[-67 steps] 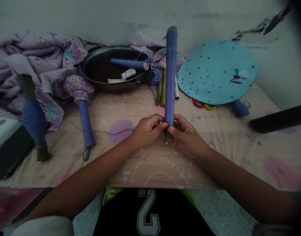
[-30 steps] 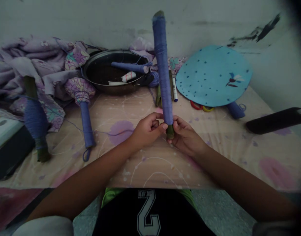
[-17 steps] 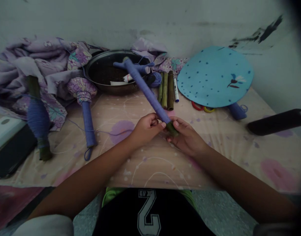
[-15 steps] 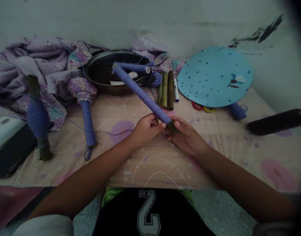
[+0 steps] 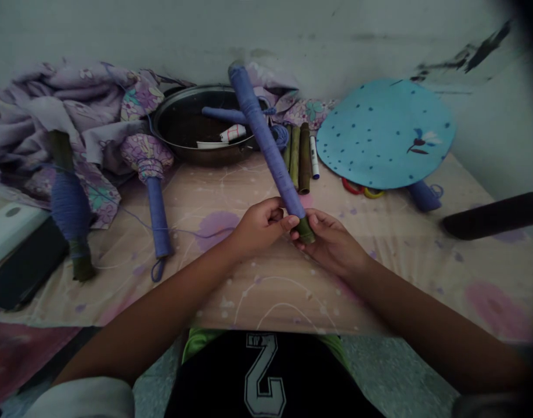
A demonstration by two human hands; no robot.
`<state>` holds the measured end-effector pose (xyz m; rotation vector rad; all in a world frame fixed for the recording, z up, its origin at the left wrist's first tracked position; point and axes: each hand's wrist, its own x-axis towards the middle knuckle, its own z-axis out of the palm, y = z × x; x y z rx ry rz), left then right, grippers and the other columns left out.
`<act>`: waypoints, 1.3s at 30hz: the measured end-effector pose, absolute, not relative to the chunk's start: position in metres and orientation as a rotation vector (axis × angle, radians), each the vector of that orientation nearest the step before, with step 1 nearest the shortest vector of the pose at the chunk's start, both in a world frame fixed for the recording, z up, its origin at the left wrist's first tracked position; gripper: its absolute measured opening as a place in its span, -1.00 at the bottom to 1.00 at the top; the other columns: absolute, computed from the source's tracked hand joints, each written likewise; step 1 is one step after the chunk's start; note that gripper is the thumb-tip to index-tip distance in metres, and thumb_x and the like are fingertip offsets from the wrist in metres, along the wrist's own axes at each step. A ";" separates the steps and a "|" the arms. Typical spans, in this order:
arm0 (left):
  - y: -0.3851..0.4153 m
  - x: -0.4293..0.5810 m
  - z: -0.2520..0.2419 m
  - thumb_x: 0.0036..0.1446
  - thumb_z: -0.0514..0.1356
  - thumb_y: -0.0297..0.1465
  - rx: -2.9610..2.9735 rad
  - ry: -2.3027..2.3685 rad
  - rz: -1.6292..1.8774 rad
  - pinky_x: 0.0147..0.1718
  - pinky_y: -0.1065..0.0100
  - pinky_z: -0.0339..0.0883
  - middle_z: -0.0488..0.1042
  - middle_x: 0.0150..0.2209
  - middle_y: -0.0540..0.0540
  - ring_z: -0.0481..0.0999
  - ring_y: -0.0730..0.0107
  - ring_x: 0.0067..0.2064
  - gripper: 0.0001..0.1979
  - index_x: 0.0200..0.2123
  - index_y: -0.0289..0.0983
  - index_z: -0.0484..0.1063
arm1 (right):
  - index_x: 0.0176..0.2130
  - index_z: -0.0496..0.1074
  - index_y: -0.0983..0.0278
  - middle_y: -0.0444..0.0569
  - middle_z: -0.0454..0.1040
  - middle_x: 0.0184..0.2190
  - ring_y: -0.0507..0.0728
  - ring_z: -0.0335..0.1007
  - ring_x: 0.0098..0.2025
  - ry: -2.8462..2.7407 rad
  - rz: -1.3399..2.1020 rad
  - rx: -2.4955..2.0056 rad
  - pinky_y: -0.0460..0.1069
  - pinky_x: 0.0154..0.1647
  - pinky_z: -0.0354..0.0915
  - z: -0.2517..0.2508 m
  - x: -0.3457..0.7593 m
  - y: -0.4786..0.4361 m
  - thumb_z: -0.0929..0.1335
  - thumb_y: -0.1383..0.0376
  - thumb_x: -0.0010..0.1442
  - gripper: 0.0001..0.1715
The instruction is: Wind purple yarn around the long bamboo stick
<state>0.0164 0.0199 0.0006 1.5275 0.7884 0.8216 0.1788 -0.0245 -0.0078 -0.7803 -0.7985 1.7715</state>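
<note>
A bamboo stick (image 5: pixel 270 154) closely wrapped in purple yarn slants up and away over the table, its bare green end nearest me. My left hand (image 5: pixel 264 227) is closed on the wrapped part just above that end, thumb along the stick. My right hand (image 5: pixel 336 239) pinches the bare end from the other side. From a yarn-wound stick (image 5: pixel 69 203) lying on the left, a thin purple strand (image 5: pixel 136 221) runs across the table to my left hand. How it passes through the fingers is hidden.
A dark pan (image 5: pixel 183 152) holds another purple-wrapped piece. Beside it lie bamboo pieces (image 5: pixel 304 159) and a marker (image 5: pixel 314 158). A blue round fan (image 5: pixel 384 136) covers part of some scissors (image 5: pixel 352 186). Floral cloth (image 5: pixel 40 122), a purple handle (image 5: pixel 157 217) and a dark tube (image 5: pixel 488 217) lie around.
The far end of the wrapped stick has swung up and to the right, so it stands steeper. Both hands stay in nearly the same place, still on its near end.
</note>
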 end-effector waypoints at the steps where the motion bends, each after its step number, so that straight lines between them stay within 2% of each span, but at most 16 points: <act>1: 0.020 0.016 0.002 0.00 0.21 -0.20 1.499 0.766 0.810 -0.61 0.54 0.09 0.27 -0.57 0.07 0.26 0.60 -0.57 -0.67 -0.29 -0.34 0.32 | -0.24 0.47 0.26 -0.09 0.48 -0.41 -0.01 0.42 -0.39 -0.805 1.796 -0.780 -0.15 -0.48 0.33 -0.008 0.178 -0.025 0.42 0.20 0.07 -0.76; 4: 0.019 0.015 0.004 0.00 0.22 -0.20 1.447 0.733 0.782 -0.63 0.55 0.11 0.25 -0.59 0.09 0.30 0.60 -0.59 -0.68 -0.32 -0.34 0.30 | -0.23 0.45 0.25 -0.10 0.45 -0.44 -0.01 0.41 -0.42 -0.827 1.841 -0.797 -0.11 -0.48 0.37 -0.008 0.175 -0.026 0.40 0.22 0.09 -0.78; 8: 0.021 0.013 0.003 -0.01 0.23 -0.23 1.523 0.806 0.784 -0.68 0.55 0.02 0.16 -0.63 0.13 0.19 0.65 -0.63 -0.72 -0.37 -0.34 0.32 | -0.28 0.43 0.25 -0.14 0.42 -0.47 -0.02 0.36 -0.45 -0.855 1.792 -0.834 -0.09 -0.49 0.39 -0.008 0.171 -0.029 0.43 0.20 0.05 -0.77; 12: 0.023 0.013 -0.001 -0.02 0.23 -0.22 1.599 0.843 0.771 -0.65 0.54 0.02 0.23 -0.60 0.09 0.21 0.62 -0.60 -0.72 -0.37 -0.34 0.33 | -0.32 0.40 0.26 -0.15 0.43 -0.49 -0.01 0.39 -0.45 -0.868 1.745 -0.903 -0.11 -0.51 0.38 -0.009 0.170 -0.030 0.48 0.21 -0.04 -0.71; 16: 0.022 0.014 -0.001 -0.02 0.23 -0.20 1.547 0.808 0.761 -0.66 0.54 0.03 0.22 -0.63 0.10 0.20 0.62 -0.62 -0.69 -0.34 -0.34 0.33 | -0.30 0.37 0.25 -0.16 0.44 -0.49 0.00 0.40 -0.46 -0.871 1.732 -0.872 -0.06 -0.46 0.40 -0.009 0.169 -0.029 0.49 0.21 -0.06 -0.67; 21: 0.022 0.013 0.001 0.02 0.21 -0.24 1.514 0.746 0.747 -0.70 0.56 -0.06 0.15 -0.66 0.14 0.12 0.67 -0.66 -0.69 -0.23 -0.35 0.38 | -0.29 0.36 0.21 -0.18 0.44 -0.43 0.00 0.41 -0.39 -0.834 1.715 -0.845 0.00 -0.33 0.42 -0.007 0.168 -0.029 0.48 0.25 -0.04 -0.69; 30: 0.023 0.012 0.004 0.04 0.19 -0.29 1.463 0.675 0.725 -0.60 0.56 0.23 0.34 -0.58 0.07 0.36 0.61 -0.57 -0.75 -0.27 -0.35 0.37 | -0.29 0.36 0.21 -0.16 0.45 -0.43 0.03 0.42 -0.37 -0.845 1.736 -0.823 0.01 -0.32 0.42 -0.008 0.169 -0.029 0.48 0.23 -0.03 -0.70; 39: 0.026 0.010 0.001 0.05 0.20 -0.27 1.521 0.703 0.732 -0.67 0.57 0.07 0.20 -0.65 0.14 0.22 0.64 -0.64 -0.67 -0.15 -0.35 0.37 | -0.26 0.40 0.20 -0.12 0.46 -0.36 0.06 0.42 -0.25 -0.867 1.716 -0.799 0.03 -0.23 0.40 -0.008 0.170 -0.031 0.44 0.24 0.03 -0.77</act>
